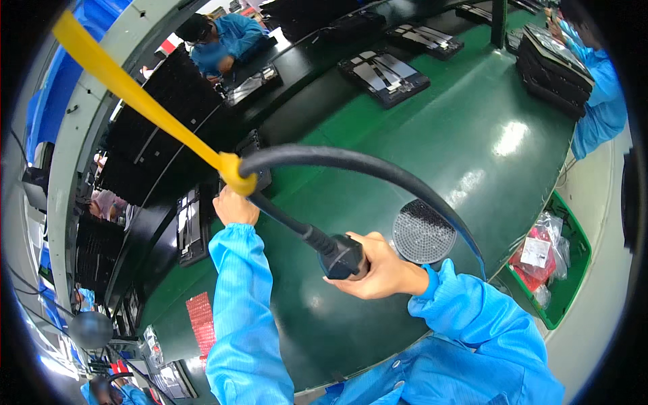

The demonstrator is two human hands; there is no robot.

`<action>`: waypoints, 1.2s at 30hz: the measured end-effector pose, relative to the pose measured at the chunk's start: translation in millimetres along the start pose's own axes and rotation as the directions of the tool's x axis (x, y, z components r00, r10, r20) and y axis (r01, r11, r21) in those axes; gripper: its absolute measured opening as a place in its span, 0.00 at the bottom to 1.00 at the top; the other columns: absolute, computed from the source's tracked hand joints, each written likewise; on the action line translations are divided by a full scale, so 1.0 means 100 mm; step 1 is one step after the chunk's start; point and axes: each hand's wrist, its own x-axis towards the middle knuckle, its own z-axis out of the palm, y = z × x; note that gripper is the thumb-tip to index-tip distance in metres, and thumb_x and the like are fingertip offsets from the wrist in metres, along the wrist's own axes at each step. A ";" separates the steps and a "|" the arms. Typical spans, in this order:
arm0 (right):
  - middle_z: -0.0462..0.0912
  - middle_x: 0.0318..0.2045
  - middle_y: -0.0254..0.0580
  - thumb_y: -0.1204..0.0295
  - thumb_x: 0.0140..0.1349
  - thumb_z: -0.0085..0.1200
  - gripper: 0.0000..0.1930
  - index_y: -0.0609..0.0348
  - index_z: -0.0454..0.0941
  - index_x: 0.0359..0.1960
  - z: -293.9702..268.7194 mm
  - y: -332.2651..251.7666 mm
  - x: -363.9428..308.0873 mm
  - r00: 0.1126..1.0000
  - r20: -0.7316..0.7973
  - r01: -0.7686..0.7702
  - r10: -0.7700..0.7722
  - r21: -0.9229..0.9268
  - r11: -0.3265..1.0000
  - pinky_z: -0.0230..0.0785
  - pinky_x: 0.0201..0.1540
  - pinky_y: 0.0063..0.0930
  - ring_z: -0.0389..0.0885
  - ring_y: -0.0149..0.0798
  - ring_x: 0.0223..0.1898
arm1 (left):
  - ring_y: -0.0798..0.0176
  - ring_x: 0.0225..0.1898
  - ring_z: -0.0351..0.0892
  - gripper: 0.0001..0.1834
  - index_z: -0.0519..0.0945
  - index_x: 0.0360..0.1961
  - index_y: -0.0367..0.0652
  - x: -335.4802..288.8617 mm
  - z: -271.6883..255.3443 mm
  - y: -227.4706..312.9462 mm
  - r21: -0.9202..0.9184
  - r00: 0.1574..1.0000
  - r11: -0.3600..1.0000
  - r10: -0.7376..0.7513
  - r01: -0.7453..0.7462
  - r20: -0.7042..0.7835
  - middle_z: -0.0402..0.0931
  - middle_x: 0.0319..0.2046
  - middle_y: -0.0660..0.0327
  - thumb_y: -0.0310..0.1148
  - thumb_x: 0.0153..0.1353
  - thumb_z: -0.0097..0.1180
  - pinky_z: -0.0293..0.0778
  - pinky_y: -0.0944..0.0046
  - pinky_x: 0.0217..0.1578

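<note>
My right hand [381,271] is wrapped around a black electric screwdriver [343,258], whose tip is out of sight below the grip. A thick black cable [358,160] runs from its top, loops over to the right and is tied to a yellow strap [169,120] that stretches down from the upper left. Farther forward, my left hand [236,208] reaches to a black frame-like part [262,172] at the edge of the dark conveyor. Its fingers look curled, but the strap's knot and the cable partly cover them. What they grip is hidden.
Right of the screwdriver lies a round grey dish [424,233] with small dark pieces. A green crate [567,270] with plastic bags stands beyond the table's right edge. Black panel units [383,75] lie ahead, stacked ones [553,71] at far right. Red bubble wrap [200,320] lies left. Co-workers sit nearby.
</note>
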 end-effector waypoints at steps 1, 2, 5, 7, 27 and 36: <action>0.71 0.13 0.32 0.75 0.45 0.66 0.13 0.59 0.73 0.29 -0.02 0.01 0.00 0.999 -0.017 0.033 -0.033 0.016 0.999 0.60 0.17 0.23 0.70 0.26 0.13 | 0.51 0.42 0.77 0.16 0.78 0.38 0.46 -0.07 -0.09 0.08 -0.042 0.996 0.997 0.062 -0.065 -0.064 0.79 0.33 0.58 0.29 0.44 0.59 0.68 0.52 0.38; 0.71 0.13 0.33 0.76 0.45 0.65 0.13 0.60 0.72 0.28 -0.04 0.01 0.00 0.998 -0.026 0.066 -0.065 0.033 0.997 0.59 0.16 0.23 0.70 0.27 0.13 | 0.51 0.40 0.77 0.15 0.78 0.36 0.46 -0.18 -0.18 0.16 -0.079 0.985 0.989 0.113 -0.123 -0.127 0.79 0.29 0.59 0.29 0.43 0.59 0.67 0.53 0.37; 0.72 0.13 0.35 0.77 0.45 0.65 0.12 0.61 0.71 0.27 -0.12 0.04 -0.01 0.989 -0.108 0.100 -0.102 -0.025 0.995 0.58 0.17 0.23 0.68 0.25 0.14 | 0.51 0.43 0.77 0.24 0.77 0.40 0.39 -0.67 -0.46 0.38 -0.169 0.922 0.916 0.329 -0.364 -0.203 0.78 0.40 0.55 0.31 0.36 0.63 0.69 0.55 0.38; 0.72 0.12 0.36 0.77 0.45 0.64 0.12 0.61 0.70 0.25 -0.16 0.06 0.02 0.953 -0.248 0.176 -0.177 -0.025 0.984 0.55 0.16 0.24 0.67 0.24 0.13 | 0.51 0.46 0.77 0.30 0.77 0.45 0.37 -1.04 -0.72 0.53 -0.200 0.884 0.863 0.441 -0.465 -0.151 0.77 0.47 0.53 0.31 0.33 0.65 0.71 0.56 0.41; 0.77 0.17 0.36 0.83 0.49 0.64 0.14 0.66 0.72 0.36 -0.86 0.03 -0.21 0.886 -0.459 0.079 -0.062 0.018 0.997 0.65 0.19 0.18 0.74 0.25 0.16 | 0.51 0.50 0.78 0.15 0.80 0.39 0.36 -2.73 -0.87 1.33 -0.736 0.873 0.521 0.447 -0.432 -0.196 0.80 0.42 0.53 0.17 0.46 0.59 0.68 0.49 0.53; 0.77 0.17 0.36 0.83 0.49 0.63 0.14 0.66 0.71 0.36 -0.87 0.07 -0.21 0.900 -0.434 0.052 -0.052 -0.012 0.999 0.64 0.18 0.19 0.74 0.26 0.15 | 0.50 0.39 0.83 0.10 0.79 0.36 0.33 -2.60 -0.93 1.29 -0.899 0.964 0.389 0.240 -0.200 -0.111 0.81 0.35 0.49 0.16 0.50 0.58 0.75 0.50 0.46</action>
